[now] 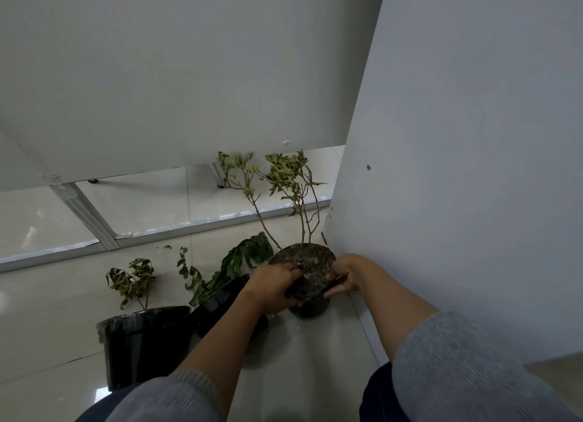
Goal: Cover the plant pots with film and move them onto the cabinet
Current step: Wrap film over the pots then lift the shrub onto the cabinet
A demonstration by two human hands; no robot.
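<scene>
A black plant pot (pixel 310 308) with a thin, tall plant (pixel 284 182) stands on the tiled floor beside a white panel. Shiny film lies over its soil (pixel 310 259). My left hand (pixel 277 287) grips the pot's near-left rim and my right hand (pixel 342 278) grips its right rim. To the left stands a second black pot (pixel 142 346) with film over its top and a small wilted plant (pixel 132 279). Between them a third black pot (pixel 220 298) leans, its leaves (pixel 243 257) pointing away from me.
A tall white panel (pixel 457 169) rises on the right, close to the held pot. A white board (pixel 173 74) on metal legs (pixel 85 213) hangs over the glossy floor (pixel 47 327) behind the pots. My knees fill the bottom edge.
</scene>
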